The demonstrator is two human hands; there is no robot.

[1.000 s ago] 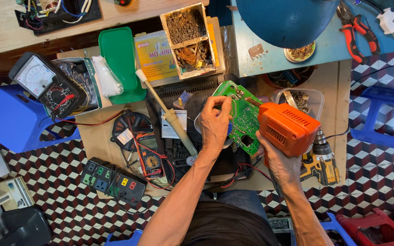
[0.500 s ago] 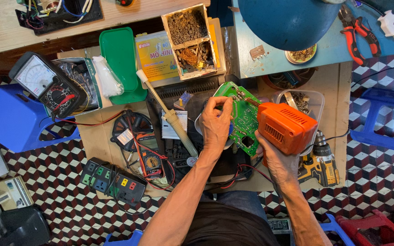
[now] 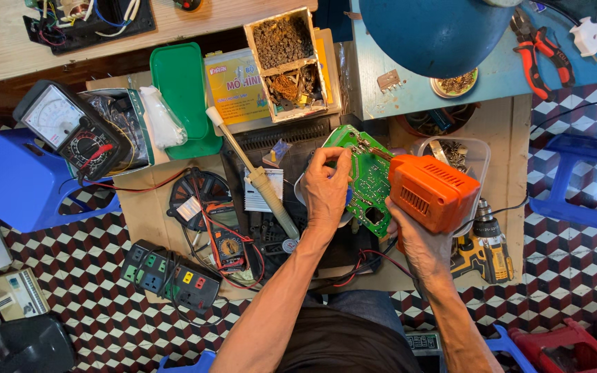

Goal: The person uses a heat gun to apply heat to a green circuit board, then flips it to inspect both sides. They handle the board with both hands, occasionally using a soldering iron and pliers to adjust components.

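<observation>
Left hand [image 3: 326, 190] pinches green circuit board [image 3: 364, 176] — right hand [image 3: 419, 242] grips orange tool [image 3: 433, 193].

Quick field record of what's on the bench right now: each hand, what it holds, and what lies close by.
left hand: fingers pinch the top edge of the green circuit board
right hand: grips an orange soldering gun, tip against the board
left of the hands: a soldering iron with cream handle lying diagonally
behind the gun: a clear tub of small parts
right edge of bench: a yellow cordless drill
far left: an analogue meter
lower left: a black power strip
</observation>
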